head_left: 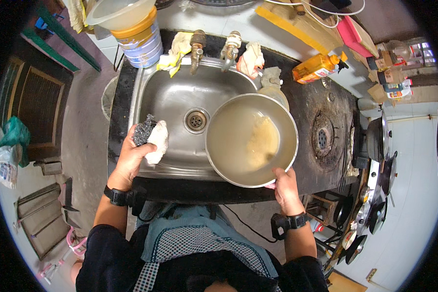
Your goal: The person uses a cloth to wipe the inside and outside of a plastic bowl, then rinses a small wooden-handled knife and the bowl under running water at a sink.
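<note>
My left hand [128, 158] grips a dark steel wool scourer [143, 132] together with a crumpled whitish cloth or pad [159, 143], above the left side of the stainless steel sink [168, 96]. With my right hand [287, 187] I hold the near right rim of a round metal basin [229, 168], thumb over the edge. The basin overlaps the sink's right side and the dark counter. Inside it is cloudy, pale liquid and a yellowish patch [263, 142]; whether that is a cloth or residue I cannot tell. A bit of pink shows under my right hand.
Two taps [197, 51] [231, 49] stand behind the sink, with cloths beside them. A tub [140, 43] bearing a plastic bowl stands back left. On the right are an orange pump bottle [312, 69] and a sooty stove burner [322, 140]. Lids [379, 217] line the right wall.
</note>
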Available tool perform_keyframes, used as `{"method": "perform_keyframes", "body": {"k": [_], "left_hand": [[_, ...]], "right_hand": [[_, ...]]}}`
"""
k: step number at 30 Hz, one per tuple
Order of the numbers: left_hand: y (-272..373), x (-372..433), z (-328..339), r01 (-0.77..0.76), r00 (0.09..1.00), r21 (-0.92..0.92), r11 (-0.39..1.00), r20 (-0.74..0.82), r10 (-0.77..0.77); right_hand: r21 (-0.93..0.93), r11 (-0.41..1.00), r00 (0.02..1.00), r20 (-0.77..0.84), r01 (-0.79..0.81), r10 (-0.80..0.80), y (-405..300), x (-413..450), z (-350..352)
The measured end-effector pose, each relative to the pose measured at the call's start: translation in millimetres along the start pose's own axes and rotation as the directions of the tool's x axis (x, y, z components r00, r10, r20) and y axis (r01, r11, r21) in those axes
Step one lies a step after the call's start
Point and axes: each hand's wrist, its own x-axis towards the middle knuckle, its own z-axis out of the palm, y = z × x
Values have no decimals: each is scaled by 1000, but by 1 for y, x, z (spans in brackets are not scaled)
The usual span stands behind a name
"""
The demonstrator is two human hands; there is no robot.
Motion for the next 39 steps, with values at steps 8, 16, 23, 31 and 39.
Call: {"method": "perform_keyframes", "body": {"k": [8,16,23,31,39], "left_hand": [[2,-11,-10,-22,1000,-45,999,7,22],[-4,-11,-19,-24,1000,-52,998,-15,24],[0,-11,-15,-25,1000,-50,998,-13,24],[4,-12,-18,-25,999,-104,994,-36,21],[2,-17,-30,-43,998,-77,996,-48,39]], "right_hand": [[-189,974,992,15,125,-125,-20,29,32],[-286,944,982,-46,161,-182,-32,34,33],[-163,979,991,-38,120,-128,-34,25,22],[181,977,982,170,-115,84,-2,29,35],[123,989,989,129,-88,72,-4,19,24]]}}
